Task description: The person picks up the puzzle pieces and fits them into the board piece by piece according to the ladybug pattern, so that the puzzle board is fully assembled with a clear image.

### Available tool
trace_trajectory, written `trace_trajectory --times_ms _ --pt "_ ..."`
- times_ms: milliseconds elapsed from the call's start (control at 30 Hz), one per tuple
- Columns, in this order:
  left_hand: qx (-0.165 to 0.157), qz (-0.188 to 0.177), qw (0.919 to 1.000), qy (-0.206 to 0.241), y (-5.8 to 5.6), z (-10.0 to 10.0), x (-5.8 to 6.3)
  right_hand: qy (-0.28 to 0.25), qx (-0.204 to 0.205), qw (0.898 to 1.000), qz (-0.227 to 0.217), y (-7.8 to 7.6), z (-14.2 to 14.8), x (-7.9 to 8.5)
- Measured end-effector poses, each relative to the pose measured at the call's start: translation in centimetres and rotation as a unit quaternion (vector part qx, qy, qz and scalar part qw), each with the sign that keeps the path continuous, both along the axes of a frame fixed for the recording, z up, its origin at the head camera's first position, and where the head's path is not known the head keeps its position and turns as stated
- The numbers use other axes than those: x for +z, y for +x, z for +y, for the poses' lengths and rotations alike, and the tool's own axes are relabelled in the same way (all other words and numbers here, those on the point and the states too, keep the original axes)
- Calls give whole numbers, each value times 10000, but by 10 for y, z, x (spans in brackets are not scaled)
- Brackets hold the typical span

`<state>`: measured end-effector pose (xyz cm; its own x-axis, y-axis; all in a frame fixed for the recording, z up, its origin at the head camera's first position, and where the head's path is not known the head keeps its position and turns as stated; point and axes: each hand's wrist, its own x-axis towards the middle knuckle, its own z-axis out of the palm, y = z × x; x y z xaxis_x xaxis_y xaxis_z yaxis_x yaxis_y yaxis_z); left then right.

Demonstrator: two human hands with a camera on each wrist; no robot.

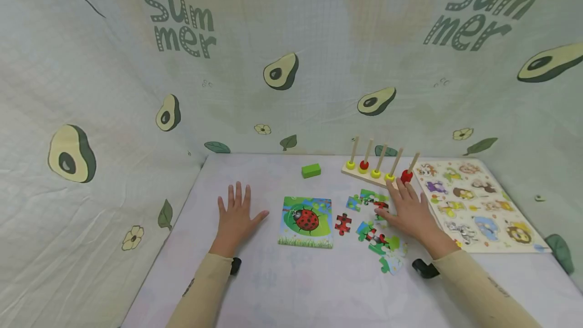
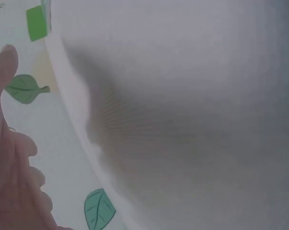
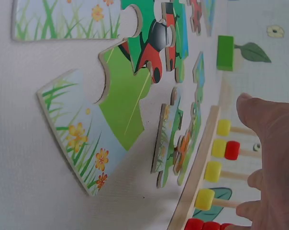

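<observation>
My left hand (image 1: 236, 220) lies palm down with fingers spread on the white table, left of a square ladybug picture (image 1: 306, 220). At the edge of the left wrist view, its thumb and fingers (image 2: 32, 175) show, holding nothing. My right hand (image 1: 410, 214), palm down with fingers apart, is beside loose ladybug jigsaw pieces (image 1: 376, 237), its thumb over some of them. Its fingertips reach the near end of a wooden peg counter (image 1: 364, 176). The right wrist view shows grassy, flowered jigsaw pieces (image 3: 123, 93) close up, left of the hand. A red jigsaw piece (image 1: 343, 224) lies beside the picture.
A green block (image 1: 311, 170) sits toward the back of the table. Yellow and red beads are on the counter's upright pegs. On the right lies an animal puzzle board (image 1: 464, 221). Avocado-printed cloth (image 1: 319, 115) hangs behind and at the sides.
</observation>
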<state>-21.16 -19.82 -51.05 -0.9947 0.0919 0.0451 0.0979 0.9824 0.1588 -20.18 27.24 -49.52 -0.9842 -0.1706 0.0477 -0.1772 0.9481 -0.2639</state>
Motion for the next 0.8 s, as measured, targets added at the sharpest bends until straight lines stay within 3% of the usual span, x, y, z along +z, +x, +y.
trace_trajectory --times_ms 167,367,667,800 --pt "-188 -34 9997 153 1 0 0 43 85 9999 133 1 -3 0" --pt "-303 -134 9991 257 2 2 2 -227 142 9996 -81 1 -5 1" --pt "-591 -424 9914 1092 4 13 2 -522 323 9979 -208 -1 -8 1" --pt "-807 -538 9833 1539 3 17 -1 -696 353 9966 -251 -2 -9 -2"
